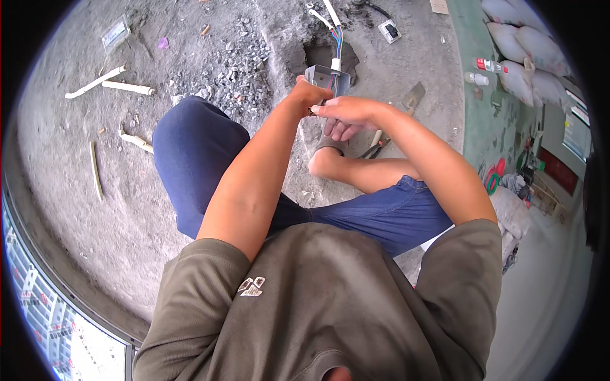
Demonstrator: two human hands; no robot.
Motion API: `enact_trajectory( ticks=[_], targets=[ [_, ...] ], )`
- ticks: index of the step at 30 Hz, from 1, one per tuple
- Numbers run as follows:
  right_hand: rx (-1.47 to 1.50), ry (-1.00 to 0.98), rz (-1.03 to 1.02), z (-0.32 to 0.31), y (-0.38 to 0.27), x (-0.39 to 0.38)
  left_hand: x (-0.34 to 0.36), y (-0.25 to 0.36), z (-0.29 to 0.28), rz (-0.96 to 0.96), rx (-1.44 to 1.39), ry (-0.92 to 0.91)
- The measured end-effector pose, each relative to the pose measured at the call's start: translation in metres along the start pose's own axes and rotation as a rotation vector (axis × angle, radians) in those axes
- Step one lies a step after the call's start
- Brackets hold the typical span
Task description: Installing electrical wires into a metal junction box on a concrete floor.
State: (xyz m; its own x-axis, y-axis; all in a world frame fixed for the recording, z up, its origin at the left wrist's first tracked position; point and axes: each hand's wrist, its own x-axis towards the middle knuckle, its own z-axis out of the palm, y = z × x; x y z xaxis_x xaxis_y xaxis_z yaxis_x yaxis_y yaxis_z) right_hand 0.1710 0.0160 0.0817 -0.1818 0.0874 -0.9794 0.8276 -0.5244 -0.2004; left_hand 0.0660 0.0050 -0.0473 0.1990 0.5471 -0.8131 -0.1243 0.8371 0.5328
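A grey open junction box [339,82], with coloured wires from white conduit [332,14] running into it, sits at the edge of a broken hole in the concrete. My left hand [307,96] grips the box's near left side. My right hand [349,117] is just below it, thumb reaching toward the left hand, fingers loosely bent and apart; whether anything small lies between the hands is hidden. A trowel [414,95] and a dark-handled tool [372,150] lie to the right, beside my bare foot [324,164].
Rubble [238,70] surrounds the hole's left side. Conduit offcuts [127,87] and a clear package [115,33] lie farther left. White sacks [527,44], bottles [489,65] and piled items [508,203] line the right. My crossed legs frame the work; a curved frame edge borders the lower left.
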Motion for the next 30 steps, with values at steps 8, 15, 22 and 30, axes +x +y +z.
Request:
enact_trajectory(
  ticks=[8, 15, 22, 30],
  targets=[
    [-0.656, 0.444, -0.357, -0.079, 0.0, 0.019, -0.003, -0.007, -0.001, 0.048, -0.097, -0.091],
    [-0.732, 0.722, -0.029, -0.047, 0.011, 0.067, 0.013, -0.023, 0.0, 0.056, -0.088, -0.022],
    [-0.433, 0.927, 0.093, -0.049, 0.037, 0.112, 0.002, -0.016, 0.016, 0.085, -0.063, 0.015],
    [0.089, 0.824, -0.012, -0.04, 0.027, 0.112, 0.002, -0.019, 0.003, 0.108, 0.049, 0.128]
  ],
)
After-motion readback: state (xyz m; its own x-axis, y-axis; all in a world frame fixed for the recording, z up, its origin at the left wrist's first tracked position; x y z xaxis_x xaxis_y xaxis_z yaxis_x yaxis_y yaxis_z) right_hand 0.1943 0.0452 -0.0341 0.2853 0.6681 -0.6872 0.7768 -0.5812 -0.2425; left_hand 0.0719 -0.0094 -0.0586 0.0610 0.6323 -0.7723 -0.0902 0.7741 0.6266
